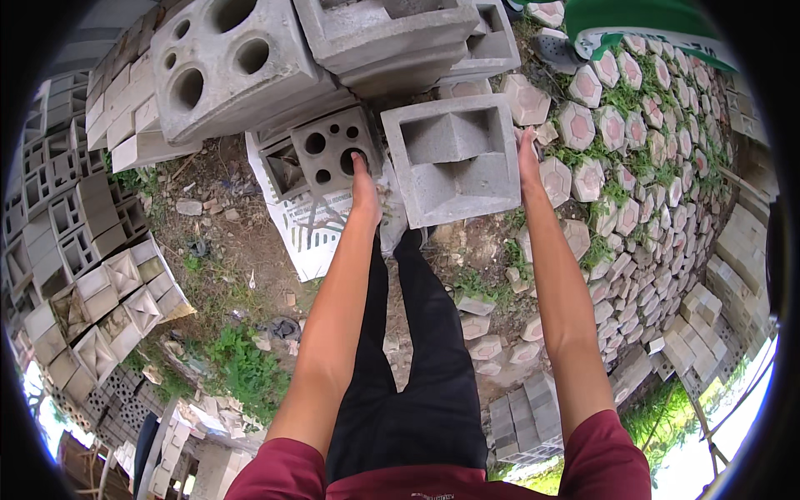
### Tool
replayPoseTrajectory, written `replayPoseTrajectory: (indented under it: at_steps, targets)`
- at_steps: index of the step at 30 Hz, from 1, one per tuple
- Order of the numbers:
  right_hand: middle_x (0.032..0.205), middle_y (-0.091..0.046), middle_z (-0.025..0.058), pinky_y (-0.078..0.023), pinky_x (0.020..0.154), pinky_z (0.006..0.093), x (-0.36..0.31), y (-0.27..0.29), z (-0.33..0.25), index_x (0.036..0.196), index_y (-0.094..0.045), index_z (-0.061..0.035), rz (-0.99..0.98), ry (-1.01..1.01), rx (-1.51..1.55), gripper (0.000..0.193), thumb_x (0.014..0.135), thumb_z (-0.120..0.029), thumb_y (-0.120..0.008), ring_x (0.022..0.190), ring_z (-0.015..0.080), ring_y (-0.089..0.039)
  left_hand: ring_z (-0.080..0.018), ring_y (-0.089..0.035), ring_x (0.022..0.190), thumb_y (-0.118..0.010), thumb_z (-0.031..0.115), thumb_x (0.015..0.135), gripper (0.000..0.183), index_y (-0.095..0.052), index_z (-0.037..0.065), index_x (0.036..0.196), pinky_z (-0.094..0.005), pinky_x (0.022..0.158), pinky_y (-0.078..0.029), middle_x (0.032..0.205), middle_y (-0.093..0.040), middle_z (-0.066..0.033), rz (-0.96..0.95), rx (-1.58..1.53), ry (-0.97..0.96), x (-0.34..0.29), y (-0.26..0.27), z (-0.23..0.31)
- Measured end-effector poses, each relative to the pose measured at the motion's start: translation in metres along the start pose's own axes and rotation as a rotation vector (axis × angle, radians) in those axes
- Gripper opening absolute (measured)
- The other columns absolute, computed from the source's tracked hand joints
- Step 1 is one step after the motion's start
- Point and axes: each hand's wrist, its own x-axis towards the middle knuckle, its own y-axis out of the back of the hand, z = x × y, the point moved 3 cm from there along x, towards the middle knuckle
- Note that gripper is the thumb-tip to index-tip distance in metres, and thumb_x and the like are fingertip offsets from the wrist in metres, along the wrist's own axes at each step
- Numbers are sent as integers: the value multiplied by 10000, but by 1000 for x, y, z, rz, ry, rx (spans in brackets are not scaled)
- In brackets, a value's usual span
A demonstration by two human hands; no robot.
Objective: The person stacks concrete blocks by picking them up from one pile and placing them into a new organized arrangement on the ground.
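Observation:
In front of me stands a grey concrete vent block [454, 158] with a deep, angled recess in its upper face. My right hand [530, 158] is beside its right edge, thumb stretched out; I cannot tell whether it touches. Left of that block, with a narrow gap between, is my left hand [364, 190]. Its thumb is extended and overlaps a smaller grey block with round holes [333, 148]; the other fingers are mostly hidden. Neither hand is wrapped round anything. The smaller block sits on a white printed sheet [304, 242].
Large concrete blocks, one with round holes [221, 75], are stacked just ahead. Hexagonal pavers [577, 125] with grass between them cover the right side. More vent blocks [108, 292] are piled at left. Pale blocks [525, 417] stand lower right. Green cloth [642, 21] shows at the upper right.

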Motion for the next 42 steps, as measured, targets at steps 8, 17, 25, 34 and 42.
replayPoseTrajectory:
  at_steps: [8, 17, 25, 34, 42]
  targets:
    - [1223, -534, 108, -435, 899, 325, -14, -41, 5, 1326, -447, -43, -281, -288, 369, 798, 861, -686, -354, 1064, 211, -521, -274, -456, 1197, -289, 659, 894, 763, -321, 87, 1398, -371, 979, -392, 1359, -415, -123, -159, -240, 15, 20, -29, -12]
    - [1259, -515, 51, -391, 942, 284, -150, -39, -67, 1328, -445, -38, -241, -256, 358, 637, 933, -536, -403, 1098, 134, -489, -297, -394, 1245, -334, 645, 891, 792, -264, 56, 1416, -407, 1012, -354, 1395, -356, -152, -148, -187, 10, -93, -15, 16]
    - [1218, -551, 49, -426, 911, 275, -396, -26, -50, 1314, -463, -37, 40, -436, 577, 586, 942, -489, -430, 1065, 131, -524, -241, -486, 1144, -358, 503, 953, 607, -407, 32, 1332, -359, 966, -395, 1275, -491, -113, -254, 21, 327, -265, 30, 41]
    - [1084, -632, 85, -529, 764, 364, -611, -90, -103, 1184, -572, -73, 326, -259, 1355, 467, 932, -452, -466, 909, 205, -627, -231, -467, 1176, -362, 497, 953, 595, -411, 51, 1345, -352, 991, -373, 1313, -471, -109, -678, 409, 408, -411, 12, 135]
    - [955, -628, 13, -481, 709, 275, -743, -123, -126, 1127, -595, -86, 738, 181, 1376, 413, 950, -433, -457, 822, 103, -580, -287, -485, 1151, -346, 608, 906, 694, -364, 103, 1381, -412, 940, -433, 1341, -432, -116, -1044, 786, 382, -512, -18, 154]
